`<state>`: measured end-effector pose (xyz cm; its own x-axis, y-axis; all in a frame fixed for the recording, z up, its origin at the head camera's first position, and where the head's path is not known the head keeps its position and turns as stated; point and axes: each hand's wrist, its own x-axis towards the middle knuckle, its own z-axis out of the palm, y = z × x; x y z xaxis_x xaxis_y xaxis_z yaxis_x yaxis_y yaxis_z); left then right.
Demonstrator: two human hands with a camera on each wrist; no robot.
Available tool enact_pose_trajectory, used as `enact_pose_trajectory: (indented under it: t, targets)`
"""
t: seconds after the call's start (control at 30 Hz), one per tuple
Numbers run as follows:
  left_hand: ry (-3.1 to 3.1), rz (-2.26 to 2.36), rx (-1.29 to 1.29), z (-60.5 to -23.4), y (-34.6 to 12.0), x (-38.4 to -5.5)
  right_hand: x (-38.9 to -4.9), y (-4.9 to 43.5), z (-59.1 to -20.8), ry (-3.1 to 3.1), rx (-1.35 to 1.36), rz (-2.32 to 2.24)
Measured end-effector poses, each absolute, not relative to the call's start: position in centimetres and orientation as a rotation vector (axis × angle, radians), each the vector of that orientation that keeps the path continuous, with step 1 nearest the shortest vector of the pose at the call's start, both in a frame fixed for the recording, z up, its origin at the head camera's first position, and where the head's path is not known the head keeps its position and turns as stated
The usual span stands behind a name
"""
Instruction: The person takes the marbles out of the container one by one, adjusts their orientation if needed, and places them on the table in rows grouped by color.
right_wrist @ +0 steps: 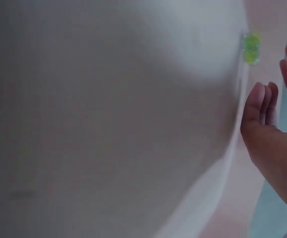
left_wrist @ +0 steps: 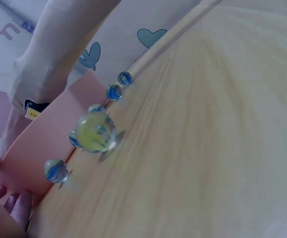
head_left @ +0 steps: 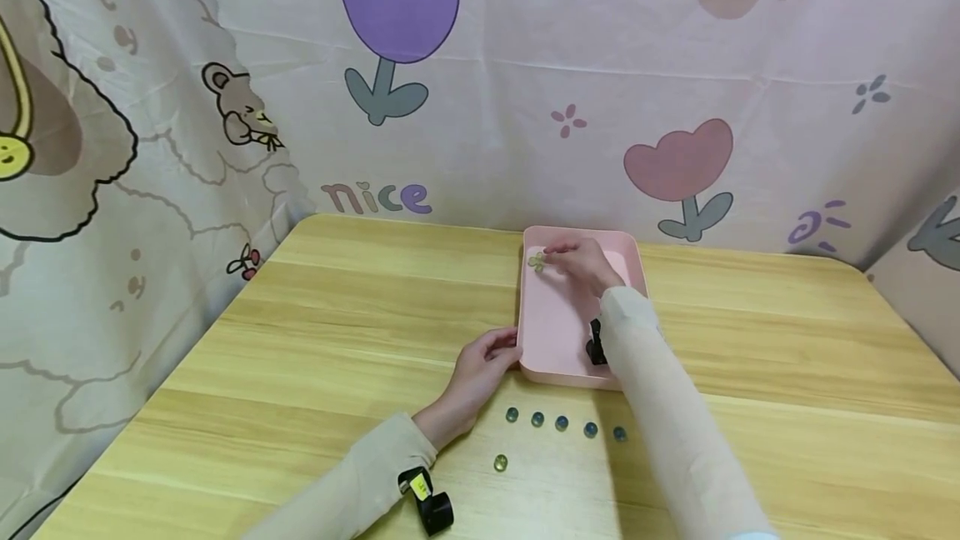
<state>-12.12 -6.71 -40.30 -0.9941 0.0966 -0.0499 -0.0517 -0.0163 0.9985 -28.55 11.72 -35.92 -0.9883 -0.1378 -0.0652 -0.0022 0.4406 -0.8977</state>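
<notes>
A pink tray [head_left: 555, 332] stands toward the back of the table. Inside its far left corner sits a small cluster of yellow-green marbles [head_left: 536, 262], grouped like petals. My right hand [head_left: 583, 262] is over the tray with its fingertips close beside that cluster. In the right wrist view the fingers are loosely bent, with a gap between them and the green marbles [right_wrist: 251, 48]. My left hand [head_left: 480, 369] rests its fingers and thumb against the outside of the tray's left wall near the front corner. Its fingertips [left_wrist: 22, 210] touch the pink wall.
In front of the tray lie several blue swirl marbles [head_left: 562, 423] in a row. One yellow marble [head_left: 500, 463] lies closer to me. The wooden table [head_left: 360, 298] meets a printed cloth backdrop [head_left: 487, 148] behind and at the sides.
</notes>
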Motion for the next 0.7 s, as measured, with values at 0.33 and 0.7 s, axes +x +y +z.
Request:
enact_pose_trajectory:
  t: [0.33,0.7]
  targets:
    - [2.136,2.163,0.041,-40.20,-6.78,-12.02,-28.96,11.33,-36.67,2.576,-0.068,-1.557]
    - [2.139,2.158,0.048,-40.26,-6.78,-12.05,-29.08,11.14,-36.87,2.586,-0.057,-1.492]
